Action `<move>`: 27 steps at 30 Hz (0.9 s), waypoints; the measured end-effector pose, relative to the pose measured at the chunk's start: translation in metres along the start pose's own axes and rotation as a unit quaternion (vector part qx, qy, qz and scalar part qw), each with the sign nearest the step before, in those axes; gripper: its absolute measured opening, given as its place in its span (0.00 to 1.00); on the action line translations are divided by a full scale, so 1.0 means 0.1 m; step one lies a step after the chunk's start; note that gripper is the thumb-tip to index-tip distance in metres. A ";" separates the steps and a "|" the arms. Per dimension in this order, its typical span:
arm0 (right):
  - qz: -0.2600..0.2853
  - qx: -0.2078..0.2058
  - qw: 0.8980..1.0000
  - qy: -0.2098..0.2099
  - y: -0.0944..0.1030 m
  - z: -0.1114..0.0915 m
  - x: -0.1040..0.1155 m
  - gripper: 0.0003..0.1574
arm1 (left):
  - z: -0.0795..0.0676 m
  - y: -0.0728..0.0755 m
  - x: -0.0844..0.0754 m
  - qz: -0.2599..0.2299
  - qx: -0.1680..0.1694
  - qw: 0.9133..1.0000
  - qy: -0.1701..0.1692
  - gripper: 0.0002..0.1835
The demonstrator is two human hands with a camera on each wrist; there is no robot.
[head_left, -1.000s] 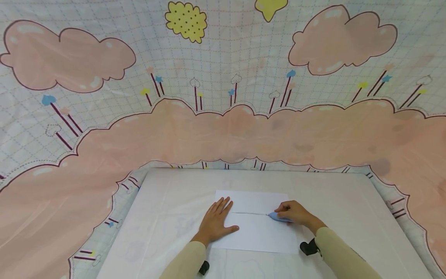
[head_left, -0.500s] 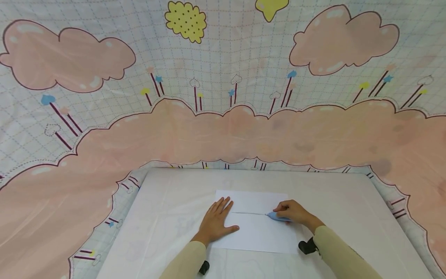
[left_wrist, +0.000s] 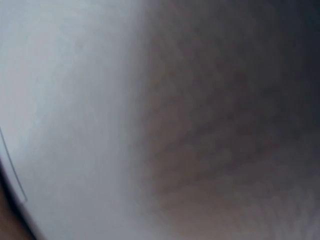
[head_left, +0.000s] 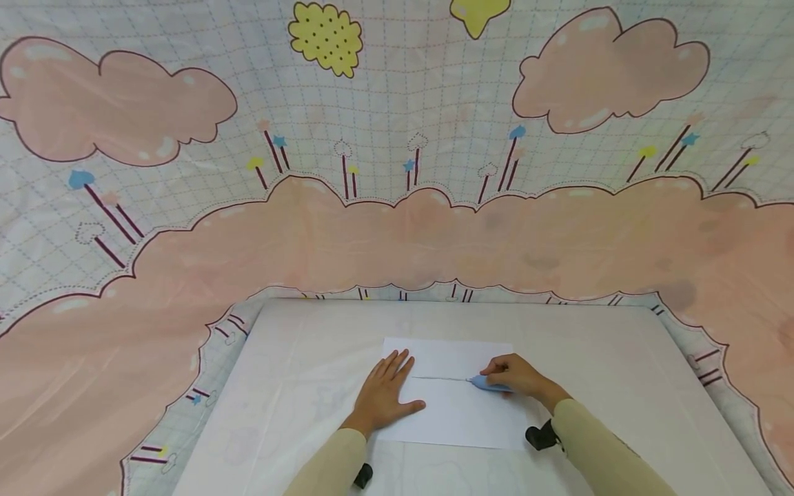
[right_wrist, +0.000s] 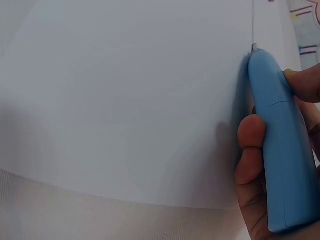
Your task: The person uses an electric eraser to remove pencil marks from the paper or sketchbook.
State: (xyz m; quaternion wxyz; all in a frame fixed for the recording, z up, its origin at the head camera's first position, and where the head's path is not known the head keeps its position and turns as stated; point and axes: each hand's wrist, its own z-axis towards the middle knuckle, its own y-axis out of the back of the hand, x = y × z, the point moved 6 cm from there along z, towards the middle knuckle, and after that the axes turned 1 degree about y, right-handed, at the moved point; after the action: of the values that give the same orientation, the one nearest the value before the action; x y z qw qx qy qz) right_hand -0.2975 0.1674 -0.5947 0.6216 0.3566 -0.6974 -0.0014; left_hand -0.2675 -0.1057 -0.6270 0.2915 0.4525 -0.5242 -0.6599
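Note:
A white sheet of paper (head_left: 459, 420) lies on the table, with a thin dark straight line (head_left: 437, 378) across it. My left hand (head_left: 383, 396) rests on the paper's left part, fingers straight and spread. My right hand (head_left: 517, 375) grips a blue electric eraser (right_wrist: 282, 145). Its small pale tip touches the paper at the right end of the line. In the right wrist view the line runs on ahead of the tip, and fingers and thumb close round the blue body. The left wrist view is blurred, showing mostly skin and pale surface.
The table (head_left: 298, 358) has a whitish cover, seen around the paper. Behind it hangs a patterned cloth (head_left: 397, 238) with clouds. Dark pieces show at both wrists, such as the black one (head_left: 542, 435) by the right sleeve.
My right hand has moved slightly left with the electric eraser, and the visible line is shorter at its right end. My left hand stays in place.

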 end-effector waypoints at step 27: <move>-0.013 -0.010 1.000 -0.009 -0.07 -0.01 0.01 0.09 | -0.02 -0.04 0.03 0.016 0.000 1.000 0.001 0.53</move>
State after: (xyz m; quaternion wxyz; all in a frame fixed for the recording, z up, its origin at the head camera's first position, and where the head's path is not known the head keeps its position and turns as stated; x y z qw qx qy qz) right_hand -0.2930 0.1621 -0.5962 0.6190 0.3598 -0.6978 -0.0195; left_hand -0.2670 -0.1080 -0.6318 0.3023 0.4446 -0.5308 -0.6551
